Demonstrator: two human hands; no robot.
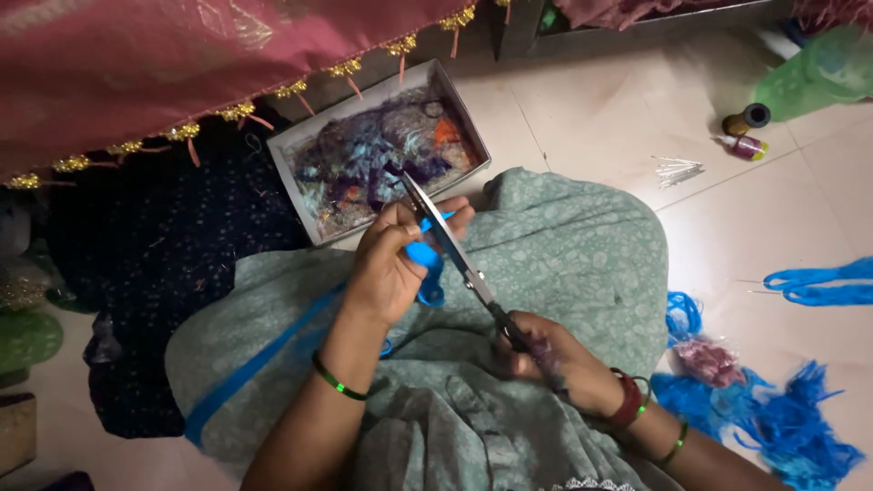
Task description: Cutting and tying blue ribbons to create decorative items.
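My left hand (393,264) pinches a bunch of bright blue thread (426,273) over my lap, which is covered in pale green printed cloth (564,245). A strand of the same blue thread trails down to the left across the cloth. My right hand (546,359) grips the dark handles of a pair of scissors (450,241). The blades point up and left, lying against the blue thread at my left fingertips. Both wrists wear green bangles.
A shallow grey box (386,150) of mixed thread scraps lies just beyond the scissors' tip. Pink fabric with gold tassels (136,73) hangs at top left. Blue thread bundles (782,418), thread spools (747,132) and a bunch of pins (677,170) lie on the tiled floor at right.
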